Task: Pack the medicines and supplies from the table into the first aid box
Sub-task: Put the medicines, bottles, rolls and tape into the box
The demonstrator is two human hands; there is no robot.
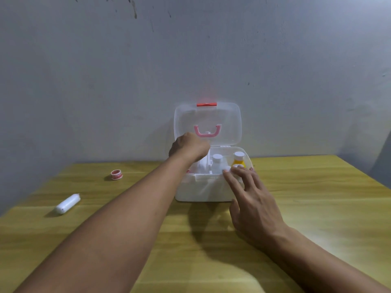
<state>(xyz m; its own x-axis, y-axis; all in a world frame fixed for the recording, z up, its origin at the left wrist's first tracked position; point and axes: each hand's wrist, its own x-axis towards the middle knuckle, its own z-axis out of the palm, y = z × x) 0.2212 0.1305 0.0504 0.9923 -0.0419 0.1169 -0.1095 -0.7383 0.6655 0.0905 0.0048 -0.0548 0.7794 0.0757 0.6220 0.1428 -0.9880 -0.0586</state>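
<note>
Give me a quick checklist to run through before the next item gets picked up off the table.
1. First aid box lid open: ok.
2. Left hand free: cannot tell, curled over the box.
3. Right hand free: ok, fingers spread at the box rim.
4. Everything packed: not ok, tape roll and white gauze roll lie on the table.
5. Yellow bottle upright inside: ok.

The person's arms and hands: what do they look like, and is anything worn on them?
Both forearms are bare up to the picture's edge: no sleeves show. The left hand and right hand wear no gloves, and no watch, bracelet or ring shows. The right hand's fingers are slim, with short nails.
</note>
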